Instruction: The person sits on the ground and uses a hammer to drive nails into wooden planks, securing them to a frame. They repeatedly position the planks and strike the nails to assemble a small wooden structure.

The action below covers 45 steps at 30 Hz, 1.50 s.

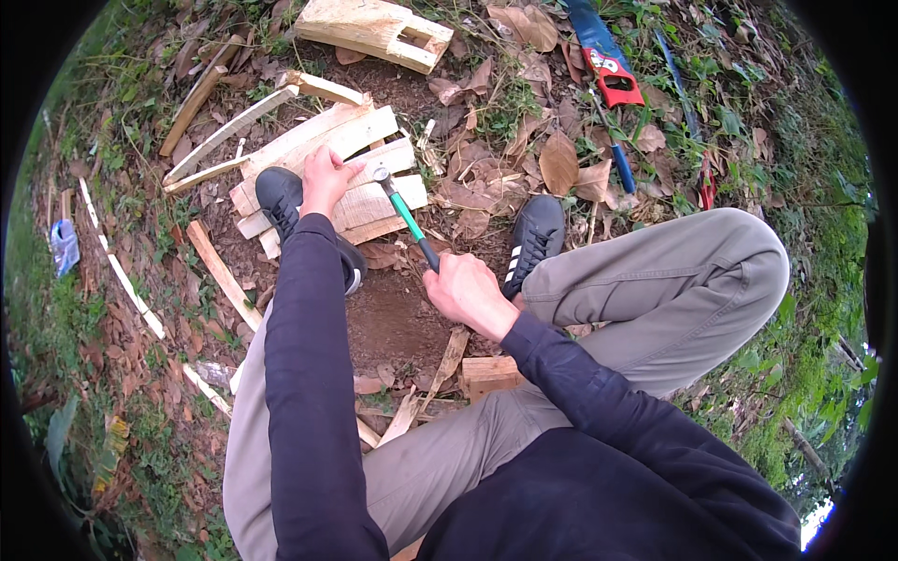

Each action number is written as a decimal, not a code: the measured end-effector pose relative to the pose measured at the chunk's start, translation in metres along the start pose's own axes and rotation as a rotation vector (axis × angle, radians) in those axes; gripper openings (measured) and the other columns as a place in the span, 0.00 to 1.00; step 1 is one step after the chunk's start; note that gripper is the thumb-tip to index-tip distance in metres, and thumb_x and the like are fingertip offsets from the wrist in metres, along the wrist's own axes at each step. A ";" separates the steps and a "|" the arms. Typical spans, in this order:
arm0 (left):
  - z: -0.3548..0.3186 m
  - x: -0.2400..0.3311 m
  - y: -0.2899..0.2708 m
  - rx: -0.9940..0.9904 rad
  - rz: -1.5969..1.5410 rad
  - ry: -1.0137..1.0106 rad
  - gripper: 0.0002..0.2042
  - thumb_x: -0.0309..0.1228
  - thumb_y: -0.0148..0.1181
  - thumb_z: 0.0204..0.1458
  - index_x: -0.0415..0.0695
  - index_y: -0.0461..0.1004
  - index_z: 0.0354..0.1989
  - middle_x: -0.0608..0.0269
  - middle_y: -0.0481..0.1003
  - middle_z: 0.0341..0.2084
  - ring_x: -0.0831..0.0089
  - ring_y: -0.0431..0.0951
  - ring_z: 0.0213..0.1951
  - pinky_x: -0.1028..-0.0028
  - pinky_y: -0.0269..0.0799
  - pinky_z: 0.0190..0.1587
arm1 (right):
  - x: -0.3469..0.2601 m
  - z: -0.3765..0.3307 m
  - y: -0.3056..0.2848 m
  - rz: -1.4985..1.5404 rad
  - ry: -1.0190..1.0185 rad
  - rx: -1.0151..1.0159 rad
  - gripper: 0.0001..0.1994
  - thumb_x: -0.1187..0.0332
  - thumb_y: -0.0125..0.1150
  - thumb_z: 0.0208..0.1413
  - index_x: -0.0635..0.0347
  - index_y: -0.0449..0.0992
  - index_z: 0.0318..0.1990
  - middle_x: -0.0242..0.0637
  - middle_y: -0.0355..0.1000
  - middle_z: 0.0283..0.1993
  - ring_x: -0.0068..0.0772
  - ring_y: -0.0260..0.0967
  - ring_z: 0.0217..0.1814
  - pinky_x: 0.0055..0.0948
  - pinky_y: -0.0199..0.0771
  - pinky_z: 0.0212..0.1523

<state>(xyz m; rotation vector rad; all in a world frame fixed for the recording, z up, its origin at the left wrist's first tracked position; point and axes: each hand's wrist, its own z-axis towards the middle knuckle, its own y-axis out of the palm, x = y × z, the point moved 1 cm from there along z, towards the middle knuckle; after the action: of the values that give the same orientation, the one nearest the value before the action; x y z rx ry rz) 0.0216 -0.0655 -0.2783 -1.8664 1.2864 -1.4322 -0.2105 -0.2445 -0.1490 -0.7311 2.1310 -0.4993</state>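
My right hand (468, 290) is wrapped round the black grip of a hammer (404, 213) with a green band on its handle. The hammer's metal head rests at or just above some pale wooden slats (323, 140) lying side by side on the ground. Close to that head, my left hand (327, 182) is over the slats with its thumb and fingertips pinched together. Whatever they pinch, if anything, is too small to make out. My left shoe (290, 210) stands against the near left side of the slats, partly under my left forearm.
A hollowed wooden block (374, 30) lies beyond the slats, with a thin wooden frame (229, 131) to their left. At the far right are a red-handled saw (613, 79) and a blue-handled tool (622, 166). Wood offcuts (491, 376) lie near my legs. Dry leaves cover much of the ground.
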 end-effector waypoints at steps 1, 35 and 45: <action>0.001 -0.001 0.001 -0.018 0.003 -0.007 0.23 0.43 0.79 0.41 0.43 0.69 0.31 0.50 0.72 0.39 0.55 0.76 0.41 0.61 0.72 0.47 | 0.000 0.000 -0.002 -0.009 -0.007 -0.020 0.18 0.59 0.56 0.58 0.71 0.77 0.31 0.60 0.76 0.27 0.62 0.78 0.32 0.52 0.79 0.37; -0.048 0.063 -0.110 0.073 0.199 0.224 0.33 0.54 0.66 0.52 0.40 0.71 0.58 0.44 0.76 0.51 0.52 0.76 0.55 0.60 0.70 0.60 | 0.072 0.067 0.020 0.751 0.048 0.749 0.21 0.53 0.62 0.63 0.68 0.77 0.35 0.42 0.70 0.21 0.34 0.66 0.24 0.39 0.65 0.30; 0.003 0.164 -0.090 0.653 -1.765 0.186 0.35 0.68 0.33 0.62 0.43 0.64 0.43 0.48 0.77 0.26 0.54 0.83 0.34 0.60 0.76 0.52 | 0.014 0.151 -0.012 0.429 -0.283 0.975 0.17 0.65 0.70 0.53 0.67 0.71 0.22 0.40 0.67 0.30 0.40 0.67 0.32 0.41 0.64 0.33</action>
<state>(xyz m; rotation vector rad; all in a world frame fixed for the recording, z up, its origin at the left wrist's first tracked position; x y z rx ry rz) 0.0638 -0.1668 -0.1271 -2.1775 -1.2390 -2.2346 -0.0936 -0.2779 -0.2398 0.1974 1.4459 -1.0027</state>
